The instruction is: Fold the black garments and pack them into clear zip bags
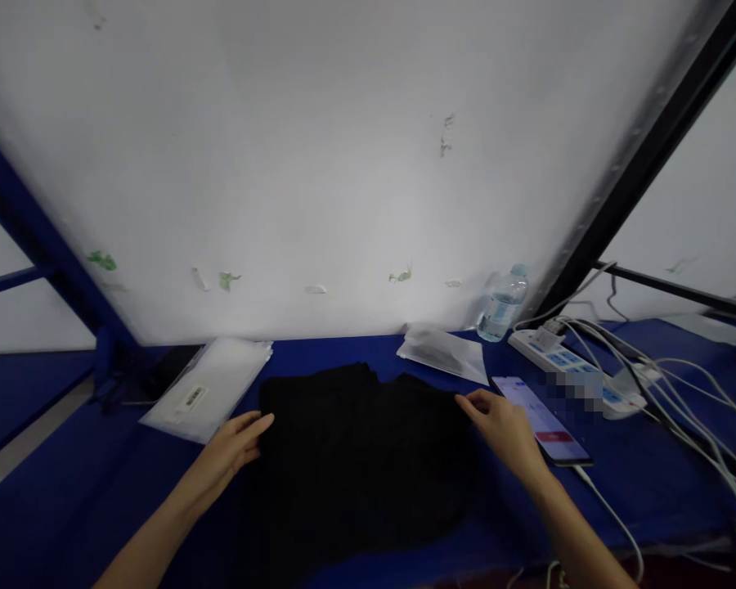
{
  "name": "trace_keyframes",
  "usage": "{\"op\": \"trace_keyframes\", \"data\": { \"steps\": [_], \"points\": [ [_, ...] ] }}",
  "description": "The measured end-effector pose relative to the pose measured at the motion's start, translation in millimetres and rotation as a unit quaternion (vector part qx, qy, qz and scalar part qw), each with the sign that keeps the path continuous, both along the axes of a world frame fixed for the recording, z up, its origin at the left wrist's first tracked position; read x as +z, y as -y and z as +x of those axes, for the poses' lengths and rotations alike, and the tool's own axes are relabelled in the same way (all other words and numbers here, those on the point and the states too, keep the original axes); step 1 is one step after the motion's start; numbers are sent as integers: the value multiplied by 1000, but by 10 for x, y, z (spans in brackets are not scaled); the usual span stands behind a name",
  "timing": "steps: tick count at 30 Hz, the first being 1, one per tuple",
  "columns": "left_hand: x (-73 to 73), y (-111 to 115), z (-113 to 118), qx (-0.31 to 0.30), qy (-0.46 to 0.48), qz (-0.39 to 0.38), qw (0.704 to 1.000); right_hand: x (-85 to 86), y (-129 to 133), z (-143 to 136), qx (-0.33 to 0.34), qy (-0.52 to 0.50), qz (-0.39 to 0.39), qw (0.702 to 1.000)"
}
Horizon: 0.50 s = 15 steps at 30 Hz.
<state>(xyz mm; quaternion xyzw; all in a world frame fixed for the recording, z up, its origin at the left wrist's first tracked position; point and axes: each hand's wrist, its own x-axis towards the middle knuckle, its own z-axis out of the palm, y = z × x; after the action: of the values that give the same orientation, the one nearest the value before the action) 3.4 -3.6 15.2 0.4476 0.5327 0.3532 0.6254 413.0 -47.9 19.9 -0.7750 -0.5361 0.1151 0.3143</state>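
Note:
A black cloth item (pixel 368 458) lies spread on the blue table (pixel 319 352) in front of me, its folds too dark to make out. My left hand (pixel 236 442) is at its upper left edge, fingers apart and thumb pointing to the cloth. At the upper right corner, my right hand (pixel 496 421) pinches the cloth edge between thumb and fingers. Beyond my left hand is a frosted plastic bag (pixel 221 376) with a barcode label (pixel 192 398). A smaller frosted bag (pixel 442 353) lies behind the cloth on the right.
A phone (pixel 543 421) with a lit screen lies beside my right hand, its white cable running toward me. Behind it are a power strip (pixel 564 360) with tangled cables and a water bottle (pixel 503 304). A white wall (pixel 319 164) backs the table between metal posts.

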Motion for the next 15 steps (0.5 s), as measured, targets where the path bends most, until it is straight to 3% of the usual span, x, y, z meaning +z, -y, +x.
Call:
{"op": "trace_keyframes", "data": {
  "steps": [3, 7, 11, 13, 15],
  "points": [
    [12, 5, -19, -13, 1, 4, 1000, 208, -30, -282, -18, 73, 80, 994],
    [-12, -12, -39, -27, 21, -4, 999, 367, -43, -1058, 25, 199, 123, 972],
    [-45, -16, -49, -26, 35, -2, 999, 160, -25, -1759, 162, 265, 135, 941],
    [-57, -14, -52, -23, 40, 2, 999, 47, 4, -1891, 201, 275, 128, 931],
    [-62, -10, -53, -24, 47, 4, 999, 5, 41, -1849, 223, 246, 135, 934]
  ]
}}
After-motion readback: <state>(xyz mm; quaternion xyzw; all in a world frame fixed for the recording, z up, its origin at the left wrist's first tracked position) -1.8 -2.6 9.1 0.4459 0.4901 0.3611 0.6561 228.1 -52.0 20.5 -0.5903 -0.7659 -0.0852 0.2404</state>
